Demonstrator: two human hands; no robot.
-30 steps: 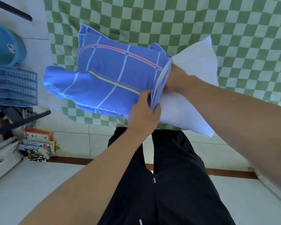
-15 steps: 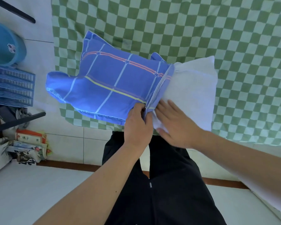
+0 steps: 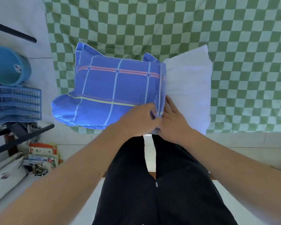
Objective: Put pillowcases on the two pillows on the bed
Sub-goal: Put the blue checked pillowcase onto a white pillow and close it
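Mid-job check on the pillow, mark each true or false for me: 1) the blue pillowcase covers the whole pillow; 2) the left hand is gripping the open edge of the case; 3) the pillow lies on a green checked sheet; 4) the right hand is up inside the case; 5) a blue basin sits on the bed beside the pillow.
1) False. The blue pillowcase covers only part of it; the right part of the white pillow is bare.
2) True. The left hand pinches the case's open edge at the near corner.
3) True. It lies on the green checked sheet.
4) False. The right hand rests outside, on the bare pillow by the opening.
5) False. The blue basin is off the bed, to the left.
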